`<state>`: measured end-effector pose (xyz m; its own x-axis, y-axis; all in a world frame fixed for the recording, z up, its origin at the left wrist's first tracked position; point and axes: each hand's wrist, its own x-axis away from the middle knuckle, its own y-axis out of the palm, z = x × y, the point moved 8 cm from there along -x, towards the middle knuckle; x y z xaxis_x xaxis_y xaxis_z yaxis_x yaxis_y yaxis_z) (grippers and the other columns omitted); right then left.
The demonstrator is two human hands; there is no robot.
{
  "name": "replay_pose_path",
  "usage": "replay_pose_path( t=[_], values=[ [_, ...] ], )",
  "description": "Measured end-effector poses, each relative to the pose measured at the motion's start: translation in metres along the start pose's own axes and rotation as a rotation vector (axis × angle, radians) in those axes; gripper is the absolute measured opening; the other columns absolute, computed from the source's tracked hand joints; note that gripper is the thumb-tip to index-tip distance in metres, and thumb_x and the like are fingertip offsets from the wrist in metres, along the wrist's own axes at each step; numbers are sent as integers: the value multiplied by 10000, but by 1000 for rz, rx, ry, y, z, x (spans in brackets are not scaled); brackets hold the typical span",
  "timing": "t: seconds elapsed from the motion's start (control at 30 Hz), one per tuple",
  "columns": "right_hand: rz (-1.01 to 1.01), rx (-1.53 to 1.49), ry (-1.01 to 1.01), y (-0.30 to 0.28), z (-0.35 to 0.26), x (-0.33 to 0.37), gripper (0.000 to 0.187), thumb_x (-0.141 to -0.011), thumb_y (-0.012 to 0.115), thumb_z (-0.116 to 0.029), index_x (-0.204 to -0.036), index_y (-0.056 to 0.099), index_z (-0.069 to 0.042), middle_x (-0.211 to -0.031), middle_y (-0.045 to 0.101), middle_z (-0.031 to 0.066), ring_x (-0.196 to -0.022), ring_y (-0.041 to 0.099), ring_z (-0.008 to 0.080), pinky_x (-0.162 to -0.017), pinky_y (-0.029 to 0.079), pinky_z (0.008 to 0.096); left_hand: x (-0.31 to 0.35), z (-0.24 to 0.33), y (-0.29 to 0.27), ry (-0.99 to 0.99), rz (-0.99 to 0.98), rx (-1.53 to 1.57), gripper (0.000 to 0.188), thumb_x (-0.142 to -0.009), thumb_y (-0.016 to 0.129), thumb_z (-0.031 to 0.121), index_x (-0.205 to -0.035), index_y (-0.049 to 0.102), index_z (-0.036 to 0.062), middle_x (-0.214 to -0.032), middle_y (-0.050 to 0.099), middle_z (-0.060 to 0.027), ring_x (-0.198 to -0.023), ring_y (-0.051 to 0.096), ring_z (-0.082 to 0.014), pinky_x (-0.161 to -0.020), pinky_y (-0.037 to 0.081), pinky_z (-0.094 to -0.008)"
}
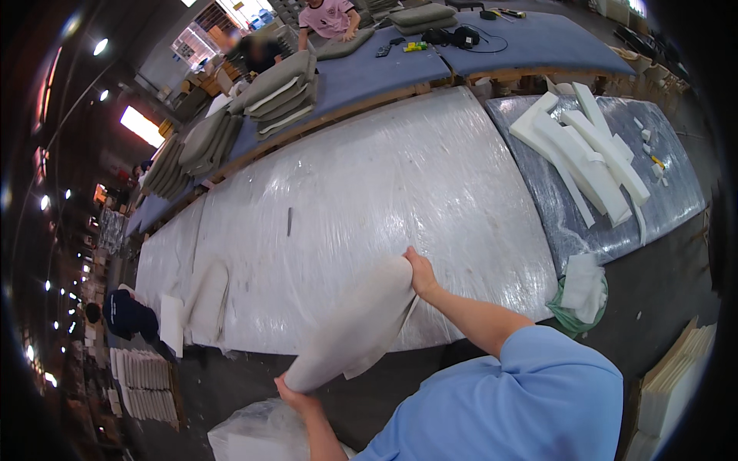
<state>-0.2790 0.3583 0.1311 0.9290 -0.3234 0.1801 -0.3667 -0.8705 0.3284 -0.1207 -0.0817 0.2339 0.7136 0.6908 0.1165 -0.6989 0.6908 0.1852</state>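
Across the front of my body I hold a folded off-white padded sheet (354, 315), tilted with its right end higher and over the near edge of the table. My right hand (420, 276) grips its upper right end, fingers closed round the edge. At the lower left end my left hand (298, 396) is closed on it, with part of the fingers hidden behind the material. A loose flap hangs from the sheet's near side. Beneath and beyond it lies the large table (346, 184) wrapped in clear plastic film, with a thin dark strip (290, 221) on it.
White foam pieces (584, 154) lie piled on a second wrapped table at right. A green bag (582, 296) with white scraps stands by the corner. Grey-green cushions (280, 92) are stacked on the blue table (369, 61), where a person in pink works. Another person (127, 311) bends at left.
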Motion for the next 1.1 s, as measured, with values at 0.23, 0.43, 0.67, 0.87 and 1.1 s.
replay_pose_path(
  t=[0.23,0.43,0.67,0.87,1.1],
  values=[
    [-103,-84,59,35,-15,-11,563,-1096,479,-416,-861,737,26,-830,711,88,-850,643,191,-854,497,336,47,-22,-45,-258,44,160,436,-993,511,443,-1141,648,57,-1195,680,-105,-1158,639,-284,-1000,491,-435],
    [-120,196,-469,85,-93,19,402,-1037,526,-288,-1308,632,-11,-1319,595,217,-1251,540,360,-1103,388,453,106,-37,-70,-456,148,-95,378,-983,593,332,-1198,703,41,-1337,632,-179,-1269,583,-390,-1049,444,-555],
    [-285,314,-610,97,-117,68,628,-1008,551,-334,-1548,450,-29,-1603,378,232,-1494,336,436,-1236,213,570,71,-3,48,-493,-860,-814,773,-984,615,517,-1502,468,-38,-1432,579,-152,-1407,479,-265,-1150,393,-419],
    [-423,235,-556,97,-98,80,766,-1039,532,-399,-1627,278,23,-1702,207,268,-1587,180,439,-1278,154,521,69,-11,212,-445,-1262,-609,1063,-883,805,295,-1654,140,-12,-1628,348,-182,-1465,403,-268,-1201,330,-401],
    [-410,280,-313,46,-64,50,858,-1061,509,-444,-1646,132,57,-1715,126,296,-1601,151,423,-1287,176,426,81,-42,272,-561,-1177,-382,1061,-883,772,184,-1682,92,28,-1651,327,-170,-1494,369,-265,-1217,307,-398]
  ],
)
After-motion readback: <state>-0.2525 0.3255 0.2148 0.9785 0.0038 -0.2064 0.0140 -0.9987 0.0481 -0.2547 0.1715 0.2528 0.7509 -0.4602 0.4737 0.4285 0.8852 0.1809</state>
